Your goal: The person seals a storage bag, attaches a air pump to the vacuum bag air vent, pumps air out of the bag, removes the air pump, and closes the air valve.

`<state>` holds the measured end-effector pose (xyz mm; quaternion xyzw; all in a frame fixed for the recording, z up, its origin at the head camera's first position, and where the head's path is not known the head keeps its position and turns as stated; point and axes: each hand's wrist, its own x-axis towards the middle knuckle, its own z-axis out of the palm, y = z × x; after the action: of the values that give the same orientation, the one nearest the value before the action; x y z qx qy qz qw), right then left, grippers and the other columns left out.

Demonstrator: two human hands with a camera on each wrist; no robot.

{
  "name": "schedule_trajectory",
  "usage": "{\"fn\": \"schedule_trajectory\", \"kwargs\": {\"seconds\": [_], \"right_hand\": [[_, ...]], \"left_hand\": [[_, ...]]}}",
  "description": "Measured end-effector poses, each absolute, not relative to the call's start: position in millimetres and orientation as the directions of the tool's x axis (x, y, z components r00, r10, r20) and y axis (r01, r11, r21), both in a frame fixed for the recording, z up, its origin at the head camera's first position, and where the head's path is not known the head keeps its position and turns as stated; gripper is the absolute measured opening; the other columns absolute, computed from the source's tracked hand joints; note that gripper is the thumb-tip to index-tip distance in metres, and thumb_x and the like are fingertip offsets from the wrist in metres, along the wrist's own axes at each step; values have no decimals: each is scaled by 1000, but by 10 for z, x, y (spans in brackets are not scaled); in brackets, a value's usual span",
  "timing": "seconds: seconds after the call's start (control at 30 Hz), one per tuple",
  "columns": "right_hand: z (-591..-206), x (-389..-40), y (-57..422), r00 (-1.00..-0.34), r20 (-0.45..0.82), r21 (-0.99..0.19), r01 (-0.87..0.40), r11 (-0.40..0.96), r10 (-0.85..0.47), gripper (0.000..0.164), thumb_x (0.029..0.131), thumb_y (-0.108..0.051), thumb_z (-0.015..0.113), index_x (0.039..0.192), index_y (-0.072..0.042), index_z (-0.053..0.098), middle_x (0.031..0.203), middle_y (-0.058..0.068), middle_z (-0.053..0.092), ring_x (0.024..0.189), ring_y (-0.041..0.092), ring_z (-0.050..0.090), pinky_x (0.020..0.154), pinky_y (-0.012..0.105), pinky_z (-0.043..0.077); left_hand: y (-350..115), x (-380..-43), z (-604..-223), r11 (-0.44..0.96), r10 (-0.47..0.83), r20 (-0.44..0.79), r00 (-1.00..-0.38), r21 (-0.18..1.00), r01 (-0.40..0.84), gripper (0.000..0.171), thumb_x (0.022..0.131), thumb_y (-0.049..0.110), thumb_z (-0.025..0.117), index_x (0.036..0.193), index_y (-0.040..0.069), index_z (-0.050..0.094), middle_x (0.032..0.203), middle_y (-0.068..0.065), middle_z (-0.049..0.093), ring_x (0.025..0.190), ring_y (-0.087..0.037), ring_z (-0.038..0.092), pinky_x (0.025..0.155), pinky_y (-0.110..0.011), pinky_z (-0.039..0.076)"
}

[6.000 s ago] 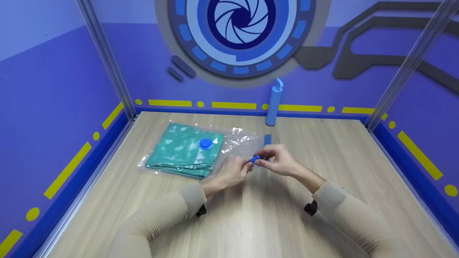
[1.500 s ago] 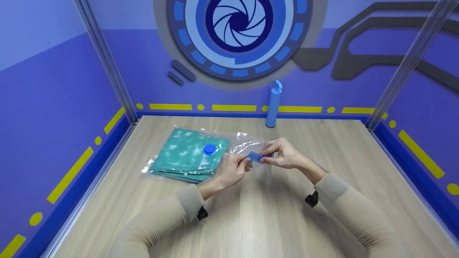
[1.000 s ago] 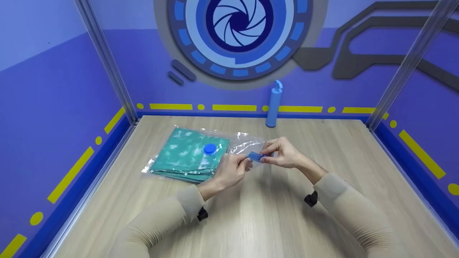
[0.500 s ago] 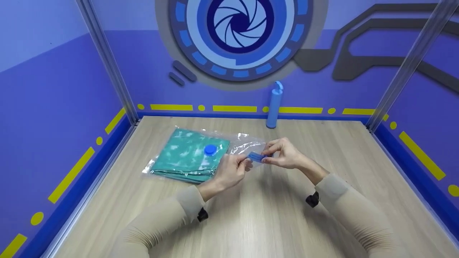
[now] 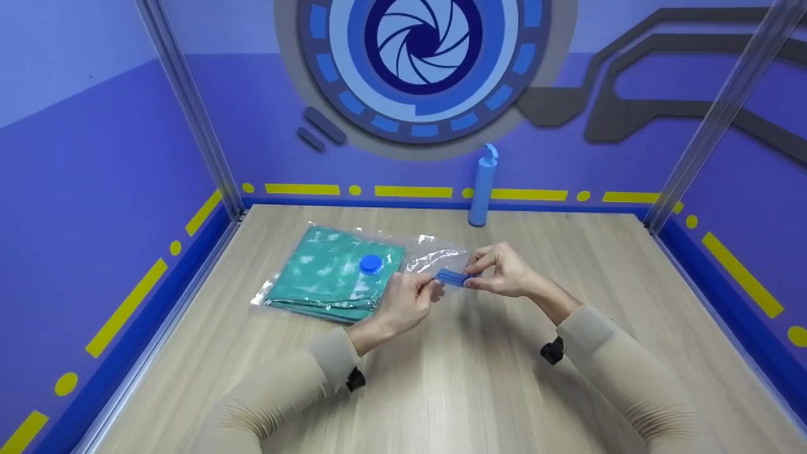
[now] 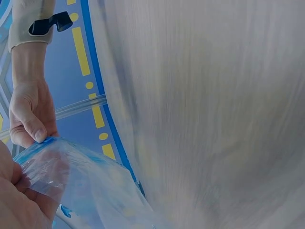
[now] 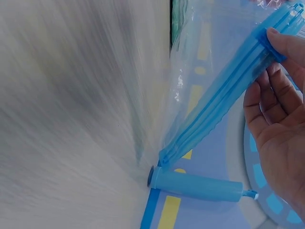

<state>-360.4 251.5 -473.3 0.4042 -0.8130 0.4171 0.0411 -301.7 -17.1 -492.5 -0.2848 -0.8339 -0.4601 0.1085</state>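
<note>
A clear vacuum storage bag point(image 5: 435, 255) lies on the table with a folded green-and-white cloth point(image 5: 328, 268) inside. Its round blue valve cap point(image 5: 371, 264) sits on top. The open-end edge, with a blue zip strip point(image 7: 214, 98), is raised off the table. My left hand point(image 5: 405, 301) pinches the near end of that strip. A short way along it, my right hand point(image 5: 502, 272) pinches a small blue zip slider point(image 7: 269, 44) between thumb and fingers. A stretch of blue strip shows between both hands. In the left wrist view, the left hand point(image 6: 16, 202) partly hides the bag's corner.
A light-blue hand pump point(image 5: 482, 192) stands upright at the back of the wooden table point(image 5: 567, 252), near the rear wall. Blue-purple panels point(image 5: 94, 189) with metal corner posts enclose the back and sides.
Six seconds ago both hands were together at the bag's corner around the slider. Since then the strip has been lifted and my right hand has moved slightly away along it; the left has barely moved.
</note>
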Motion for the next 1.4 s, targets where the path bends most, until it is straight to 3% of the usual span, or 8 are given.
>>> {"fn": "schedule_trajectory", "kwargs": {"seconds": [0.33,0.57,0.87,1.03,1.17,1.4], "right_hand": [[-4699,-3606,2521,-648,406,-599,-722,348,-644,13,87,1,91,100,-2,91,87,13,81,78,32,71,73,18,52],[-4690,-3625,2557,-665,377,-577,-713,398,-645,14,88,1,91,101,-2,91,89,12,81,81,36,71,75,20,54],[-4722,-3639,2597,-685,354,-555,-702,446,-637,12,88,0,92,99,-5,91,90,9,80,82,21,67,73,20,51],[-4708,-3661,2597,-663,381,-531,-728,434,-645,12,88,0,92,99,-4,91,89,10,80,82,22,67,75,22,53],[-4714,-3668,2600,-662,383,-522,-731,440,-644,12,88,1,92,99,-3,91,89,10,79,82,32,70,76,22,53],[-4741,-3668,2628,-673,364,-501,-724,474,-643,11,88,0,92,99,-3,91,90,9,79,83,26,68,77,24,54]], "left_hand": [[-160,-3025,-4940,424,364,426,-828,716,554,22,112,9,66,110,3,87,98,-11,89,86,-23,87,64,-19,61],[-155,-3024,-4931,402,353,442,-825,724,560,21,111,7,66,108,1,86,95,-13,88,85,-25,87,68,-24,66],[-166,-3012,-4936,402,357,458,-814,711,577,23,109,1,64,112,1,86,95,-13,88,85,-25,87,73,-30,70],[-169,-3013,-4921,392,353,456,-817,720,572,23,110,1,63,115,0,86,96,-13,88,86,-26,87,75,-31,70],[-172,-3014,-4925,384,350,459,-817,725,572,22,109,1,64,115,0,85,95,-14,88,85,-26,87,75,-31,71],[-177,-3001,-4934,378,343,448,-826,739,558,24,109,0,62,119,-2,84,97,-14,88,84,-26,87,75,-29,70]]}}
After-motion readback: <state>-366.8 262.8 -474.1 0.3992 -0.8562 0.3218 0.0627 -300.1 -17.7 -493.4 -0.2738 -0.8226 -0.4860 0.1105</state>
